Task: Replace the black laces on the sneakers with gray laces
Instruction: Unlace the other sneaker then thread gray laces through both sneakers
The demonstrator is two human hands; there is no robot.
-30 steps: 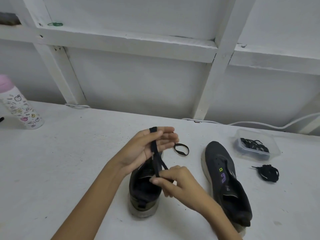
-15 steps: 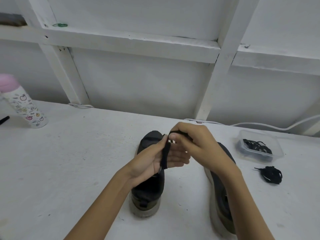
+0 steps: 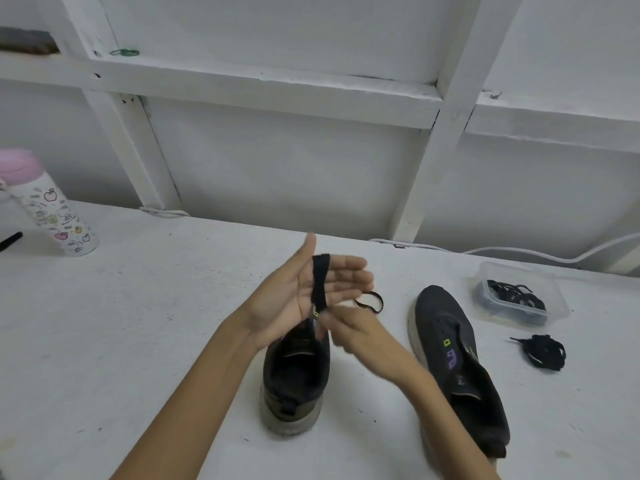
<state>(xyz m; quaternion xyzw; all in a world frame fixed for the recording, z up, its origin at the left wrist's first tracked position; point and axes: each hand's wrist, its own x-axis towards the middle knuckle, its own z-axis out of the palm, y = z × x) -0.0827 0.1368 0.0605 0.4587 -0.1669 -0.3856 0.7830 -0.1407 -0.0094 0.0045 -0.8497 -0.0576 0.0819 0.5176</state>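
Observation:
Two dark sneakers lie on the white table: one [image 3: 294,375] heel toward me under my hands, the other [image 3: 450,348] to its right, without laces. My left hand [image 3: 304,292] is held flat above the near sneaker, palm turned right and fingers straight. A black lace [image 3: 319,285] is looped lengthwise around those fingers. My right hand [image 3: 349,330], blurred by motion, sits just below and pinches the lace's lower end by the sneaker's tongue.
A small black loop [image 3: 370,301] lies behind my right hand. At the right stand a clear plastic box [image 3: 557,299] with dark laces and a bundled black lace [image 3: 540,351]. A pink-capped bottle [image 3: 52,209] stands far left. A white cable [image 3: 519,252] runs along the wall.
My right hand came down from above my left fingers to below the palm, carrying the lace round. My left hand opened flatter and rose slightly.

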